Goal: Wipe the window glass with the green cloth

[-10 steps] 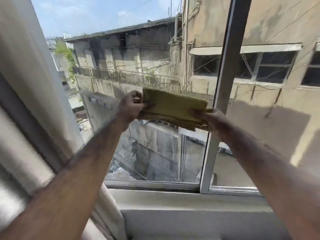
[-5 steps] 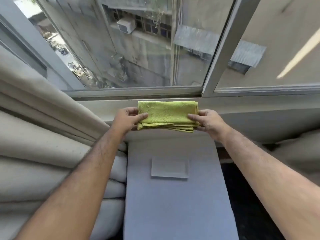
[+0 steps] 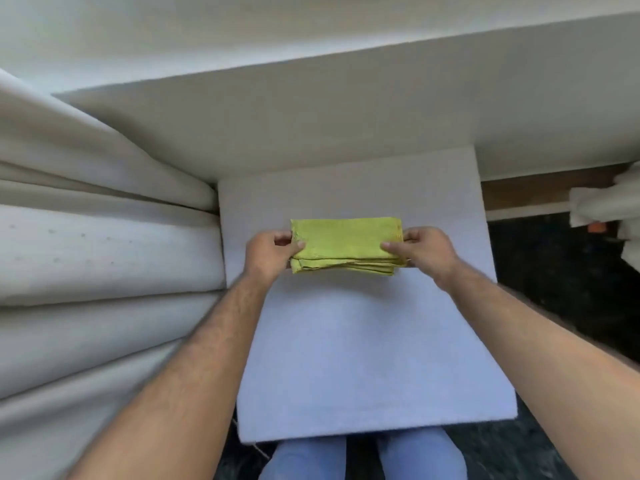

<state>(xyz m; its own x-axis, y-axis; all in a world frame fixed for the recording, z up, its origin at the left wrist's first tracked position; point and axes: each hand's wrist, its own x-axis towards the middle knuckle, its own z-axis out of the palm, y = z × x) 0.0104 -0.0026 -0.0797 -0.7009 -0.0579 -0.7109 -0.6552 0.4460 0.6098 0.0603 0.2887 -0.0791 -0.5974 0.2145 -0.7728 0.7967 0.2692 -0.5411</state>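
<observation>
The green cloth [image 3: 346, 244] is folded into a thick rectangle with several layers showing at its near edge. My left hand [image 3: 270, 252] pinches its left end and my right hand [image 3: 427, 252] pinches its right end. I hold it level, just above or on a pale white surface [image 3: 363, 341]; I cannot tell whether it touches. The window glass is out of view above the frame.
A white sill ledge [image 3: 311, 126] runs across the top. Pale curtain folds [image 3: 104, 254] fill the left side, against the white surface's edge. Dark floor [image 3: 554, 271] lies to the right, with more white fabric [image 3: 609, 209] at the far right. My knees in blue trousers [image 3: 363, 459] show below.
Both hands have carried the folded cloth down from in front of the window glass, past the sill, to the white surface. The view has tilted downward, and the window has left the frame.
</observation>
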